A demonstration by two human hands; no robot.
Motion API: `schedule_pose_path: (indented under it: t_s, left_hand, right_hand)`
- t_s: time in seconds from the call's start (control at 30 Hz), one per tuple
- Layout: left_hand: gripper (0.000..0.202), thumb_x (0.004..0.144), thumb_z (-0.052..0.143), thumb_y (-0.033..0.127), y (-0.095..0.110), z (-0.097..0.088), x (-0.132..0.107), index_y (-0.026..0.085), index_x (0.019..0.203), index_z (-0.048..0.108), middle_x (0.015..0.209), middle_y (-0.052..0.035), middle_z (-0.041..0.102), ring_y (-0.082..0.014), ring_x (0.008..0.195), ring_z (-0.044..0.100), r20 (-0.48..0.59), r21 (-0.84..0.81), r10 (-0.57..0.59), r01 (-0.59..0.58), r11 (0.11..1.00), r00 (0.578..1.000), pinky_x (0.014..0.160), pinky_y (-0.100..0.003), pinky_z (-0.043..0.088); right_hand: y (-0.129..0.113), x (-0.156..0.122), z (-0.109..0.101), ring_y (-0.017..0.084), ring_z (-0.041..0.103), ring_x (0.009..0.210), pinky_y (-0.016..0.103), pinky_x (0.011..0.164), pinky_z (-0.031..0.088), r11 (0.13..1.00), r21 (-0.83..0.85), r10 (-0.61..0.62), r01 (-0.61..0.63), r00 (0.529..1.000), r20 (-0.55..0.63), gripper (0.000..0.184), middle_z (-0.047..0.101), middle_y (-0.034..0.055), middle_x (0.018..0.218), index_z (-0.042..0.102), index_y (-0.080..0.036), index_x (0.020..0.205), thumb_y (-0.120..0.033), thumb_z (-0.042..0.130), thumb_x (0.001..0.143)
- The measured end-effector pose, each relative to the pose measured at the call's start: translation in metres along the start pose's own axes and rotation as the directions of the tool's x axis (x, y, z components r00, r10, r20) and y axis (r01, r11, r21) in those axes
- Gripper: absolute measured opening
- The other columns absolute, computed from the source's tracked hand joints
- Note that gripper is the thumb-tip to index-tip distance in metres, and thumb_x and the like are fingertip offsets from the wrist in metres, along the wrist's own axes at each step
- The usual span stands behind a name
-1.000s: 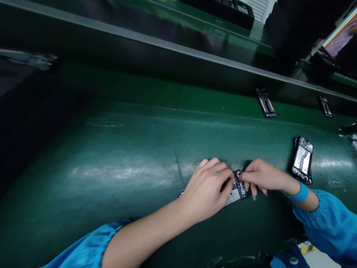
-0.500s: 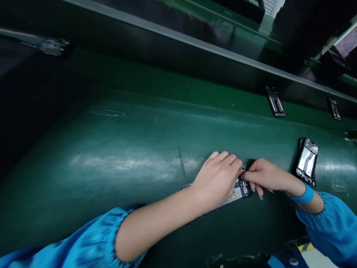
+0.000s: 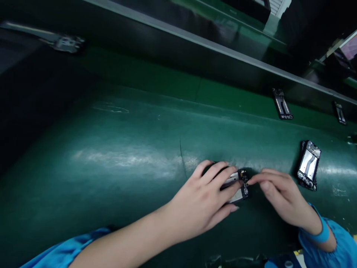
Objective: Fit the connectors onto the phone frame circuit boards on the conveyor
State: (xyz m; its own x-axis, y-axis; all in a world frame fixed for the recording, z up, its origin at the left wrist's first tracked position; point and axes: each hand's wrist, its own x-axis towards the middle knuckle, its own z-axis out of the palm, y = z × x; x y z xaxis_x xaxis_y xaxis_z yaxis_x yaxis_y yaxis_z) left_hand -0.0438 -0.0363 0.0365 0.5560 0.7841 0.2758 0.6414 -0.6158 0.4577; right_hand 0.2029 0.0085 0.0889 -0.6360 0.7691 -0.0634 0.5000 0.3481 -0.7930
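A partly assembled phone frame with exposed boards lies on the green conveyor belt. My left hand rests over it, fingers curled around its upper edge, holding it down. My right hand comes in from the right, fingers extended, with a fingertip touching the phone's end near the small parts. Both arms wear blue sleeves, and a blue band sits on the right wrist.
A second open phone frame lies on the belt to the right. Two narrow black parts rest on the green ledge behind. A metal rail runs along the back. A metal piece sits upper left.
My left hand has slid back and spread over the phone. My right hand has loosened from a pinch and lowered, fingers now stretched toward the phone's end.
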Motion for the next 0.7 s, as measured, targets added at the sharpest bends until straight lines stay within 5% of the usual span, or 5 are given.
schedule_pose_path:
  t_s: [0.1,0.2,0.27,0.4,0.7]
  left_hand:
    - [0.048,0.095,0.057,0.052,-0.001,0.003,-0.003,0.024,0.134,0.061,0.141,-0.0119,0.055,-0.0359,0.131,0.046,0.016,0.03,0.005,-0.006,1.0,1.0,0.112,-0.057,0.029]
    - [0.053,0.094,0.058,0.053,-0.003,0.004,0.0,0.026,0.14,0.057,0.146,-0.0123,0.052,-0.0369,0.135,0.044,0.048,0.034,-0.011,0.009,0.999,0.999,0.114,-0.06,0.029]
    - [0.055,0.094,0.058,0.055,-0.003,0.003,0.001,0.027,0.141,0.056,0.148,-0.0123,0.05,-0.0381,0.137,0.044,0.049,0.03,-0.016,0.015,0.999,0.999,0.115,-0.062,0.028]
    - [0.06,0.092,0.059,0.058,-0.004,0.004,0.002,0.029,0.144,0.053,0.152,-0.0121,0.047,-0.0406,0.139,0.041,0.038,0.025,-0.034,0.033,0.999,0.999,0.114,-0.066,0.027]
    - [0.06,0.091,0.06,0.057,-0.004,0.004,0.002,0.027,0.143,0.053,0.15,-0.013,0.049,-0.0402,0.138,0.042,0.045,0.007,-0.045,0.044,0.999,0.998,0.115,-0.066,0.026]
  right_hand:
    - [0.002,-0.005,0.009,0.021,0.059,0.079,0.034,0.07,0.048,0.974,-0.192,-0.111,0.119,0.992,0.052,0.023,0.066,0.0087,0.091,0.068,-0.019,0.112,-0.03,0.049,0.107]
    - [0.01,-0.002,0.012,0.019,0.053,0.066,0.033,0.062,0.042,0.926,-0.347,-0.14,0.149,0.989,0.051,0.028,0.06,0.0058,0.074,0.066,-0.018,0.084,-0.029,0.051,0.105]
    - [0.017,0.003,0.012,0.017,0.048,0.058,0.032,0.057,0.038,0.951,-0.283,-0.131,0.124,0.991,-0.005,0.038,0.05,0.0018,0.063,0.057,-0.019,0.069,-0.027,0.049,0.105]
    - [0.031,0.015,0.018,0.017,0.052,0.061,0.031,0.059,0.04,0.988,-0.104,-0.127,0.109,0.976,-0.179,0.035,0.052,0.0022,0.066,0.056,-0.019,0.072,-0.023,0.046,0.105]
    - [0.035,0.016,0.028,0.017,0.052,0.064,0.031,0.061,0.041,0.96,-0.238,-0.187,0.148,0.971,-0.15,0.029,0.054,0.0037,0.07,0.058,-0.019,0.078,-0.02,0.047,0.104]
